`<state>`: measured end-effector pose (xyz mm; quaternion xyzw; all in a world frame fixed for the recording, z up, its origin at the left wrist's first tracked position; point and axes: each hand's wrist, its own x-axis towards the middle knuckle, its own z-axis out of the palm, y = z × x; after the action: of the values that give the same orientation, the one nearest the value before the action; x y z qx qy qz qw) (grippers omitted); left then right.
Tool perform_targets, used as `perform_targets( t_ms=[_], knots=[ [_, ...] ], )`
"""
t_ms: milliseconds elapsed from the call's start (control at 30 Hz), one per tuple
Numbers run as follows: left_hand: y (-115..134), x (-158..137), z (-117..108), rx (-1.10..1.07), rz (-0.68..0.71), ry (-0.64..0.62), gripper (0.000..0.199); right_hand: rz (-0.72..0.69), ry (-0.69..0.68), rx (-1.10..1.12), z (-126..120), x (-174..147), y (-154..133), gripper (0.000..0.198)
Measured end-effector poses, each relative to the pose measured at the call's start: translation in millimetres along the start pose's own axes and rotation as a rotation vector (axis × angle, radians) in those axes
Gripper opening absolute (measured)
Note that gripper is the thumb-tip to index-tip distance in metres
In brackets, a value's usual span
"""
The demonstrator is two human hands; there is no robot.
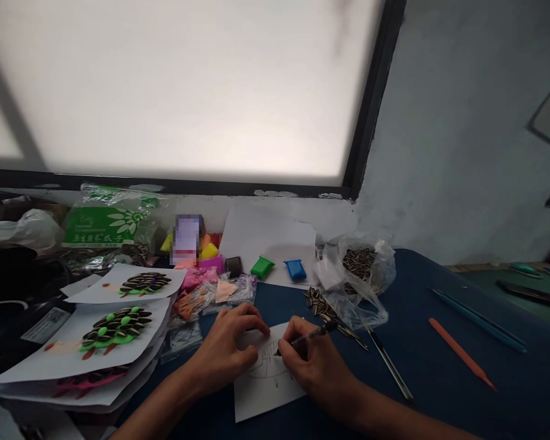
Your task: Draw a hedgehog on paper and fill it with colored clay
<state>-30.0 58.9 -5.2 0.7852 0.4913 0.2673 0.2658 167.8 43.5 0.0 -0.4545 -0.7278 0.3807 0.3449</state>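
Note:
A small white sheet of paper (252, 403) lies at a slant on the dark blue table, with a rounded outline and short strokes drawn on it. My left hand (227, 345) rests on the sheet's left side, fingers bent but apart, with nothing in them. On the right, my right hand (318, 360) grips a black pen (319, 331), its tip at the drawing. Part of the drawing is hidden under my fingers. Just beyond this hand are loose striped sunflower seeds (317, 304), beside a clear plastic bag (378, 275) of more seeds.
Papers with seed-and-clay pictures (114, 330) are stacked at left, before a green seed packet (105, 220). Green (262, 267) and blue (296, 269) clay packs stand ahead. A clear pen (392, 366), an orange tool (461, 351) and a blue tool (481, 321) lie at right.

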Motion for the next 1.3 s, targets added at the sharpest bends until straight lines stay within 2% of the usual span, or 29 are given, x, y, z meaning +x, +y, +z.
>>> perform_targets(
  t_ms=[933, 1300],
  knots=[
    [-1.1, 0.6, 0.2, 0.020, 0.007, 0.002, 0.038, -0.003, -0.037, -0.013, -0.6, 1.6, -2.4, 0.017],
    [-1.4, 0.4, 1.1, 0.030, 0.005, -0.001, 0.040, 0.018, -0.009, 0.089, -6.2, 2.0, 2.6, 0.021]
  ],
)
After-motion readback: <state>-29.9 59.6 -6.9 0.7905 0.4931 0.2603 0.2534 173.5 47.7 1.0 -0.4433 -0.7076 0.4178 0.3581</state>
